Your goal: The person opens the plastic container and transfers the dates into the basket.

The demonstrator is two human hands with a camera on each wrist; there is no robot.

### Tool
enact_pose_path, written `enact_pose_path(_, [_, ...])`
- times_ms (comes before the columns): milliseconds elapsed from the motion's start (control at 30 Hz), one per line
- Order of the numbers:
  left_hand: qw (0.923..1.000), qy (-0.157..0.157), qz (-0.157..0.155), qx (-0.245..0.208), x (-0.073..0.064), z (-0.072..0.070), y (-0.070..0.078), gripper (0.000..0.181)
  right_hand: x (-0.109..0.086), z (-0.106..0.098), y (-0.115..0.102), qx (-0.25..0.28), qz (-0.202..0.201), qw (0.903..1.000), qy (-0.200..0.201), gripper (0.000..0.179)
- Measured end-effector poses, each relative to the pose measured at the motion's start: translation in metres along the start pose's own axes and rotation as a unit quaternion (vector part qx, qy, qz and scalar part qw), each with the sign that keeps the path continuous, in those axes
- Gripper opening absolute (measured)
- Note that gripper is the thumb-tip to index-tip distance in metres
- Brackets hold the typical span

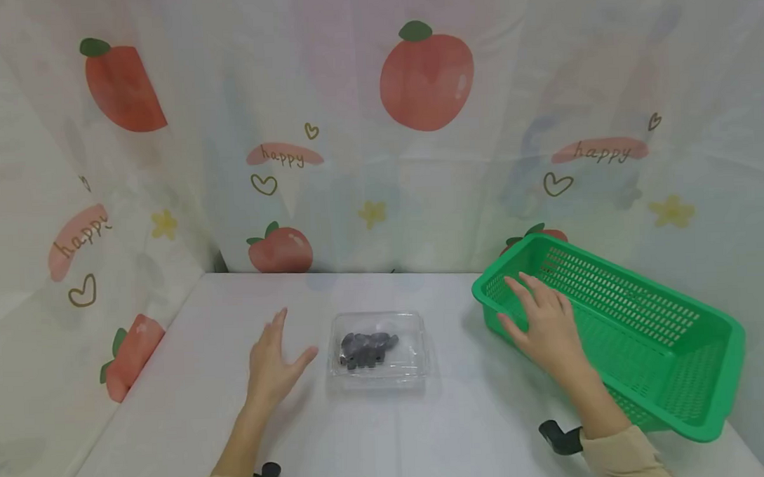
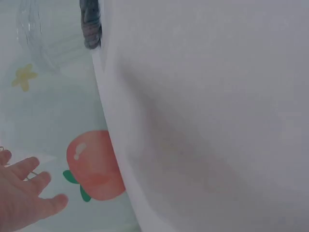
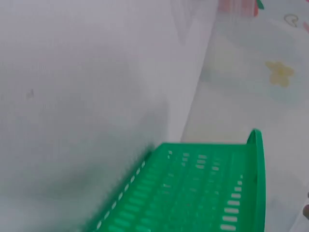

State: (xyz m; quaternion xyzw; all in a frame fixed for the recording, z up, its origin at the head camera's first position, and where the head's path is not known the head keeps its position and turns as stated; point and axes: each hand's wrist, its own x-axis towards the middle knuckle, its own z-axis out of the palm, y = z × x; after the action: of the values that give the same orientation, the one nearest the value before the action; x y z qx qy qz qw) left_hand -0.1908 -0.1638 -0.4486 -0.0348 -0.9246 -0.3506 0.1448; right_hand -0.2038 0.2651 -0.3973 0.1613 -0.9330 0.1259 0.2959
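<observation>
Nearest me, a beige sleeve (image 1: 623,455) and a black wrist mount (image 1: 561,439) sit behind the right grip; a similar pair sits behind the left.

Left grip (image 1: 273,365): fingers up, thumb spread well away, nothing held. Right grip (image 1: 549,327): fingers apart and slightly bent, thumb out, no hold on anything I can see. I cannot tell whether it touches the basket.

The clear box (image 1: 408,357) rests on the bench (image 1: 464,418) between the grips, just right of the left thumb and well apart from the right grip. Dark lumps (image 1: 365,349), perhaps grapes, lie clustered inside, toward the left grip. My estimate: light, thin-walled, slick, prone to buckle if squeezed. I would take it by its two short sides, low down, pressing gently; the load should sit heavier on the left.

The basket (image 1: 731,374) lies under and to the right of the right grip: glossy green, moulded plastic, long rectangle, slotted walls, rolled rim. I judge it stiff and light, best held by the rim.

The bench covering is white, smooth and matt. Beyond both grips hangs a pale, softly creased cloth (image 1: 351,78), printed with red fruit, yellow flowers and "happy" labels.
</observation>
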Motion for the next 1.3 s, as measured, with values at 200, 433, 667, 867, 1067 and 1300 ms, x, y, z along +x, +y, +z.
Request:
enact_pose_path(200, [0.9671,-0.035,-0.096,-0.233,-0.012,0.005,-0.002,0.082,0.005,0.019,-0.020,0.022,-0.068,0.9960,0.054,0.056])
enact_pose_path(433, [0.8955,-0.082,-0.216,-0.380,-0.022,0.009,0.001,0.066,0.010,0.042,-0.050,0.040,-0.120,0.9901,0.062,0.055])
enact_pose_path(667, [0.8414,-0.104,-0.308,-0.432,-0.028,0.011,0.001,0.058,0.017,0.058,-0.084,0.064,-0.175,0.9814,0.048,0.054])
enact_pose_path(867, [0.8157,-0.146,-0.314,-0.463,-0.030,0.013,-0.003,0.052,0.019,0.072,-0.109,0.061,-0.212,0.9749,0.032,0.053])
enact_pose_path(1067, [0.7960,-0.186,-0.307,-0.487,-0.030,0.017,-0.006,0.051,0.021,0.082,-0.129,0.068,-0.239,0.9685,0.018,0.051])
enact_pose_path(1300, [0.7784,-0.209,-0.314,-0.502,-0.030,0.021,-0.008,0.050,0.027,0.090,-0.149,0.070,-0.263,0.9621,0.007,0.049])
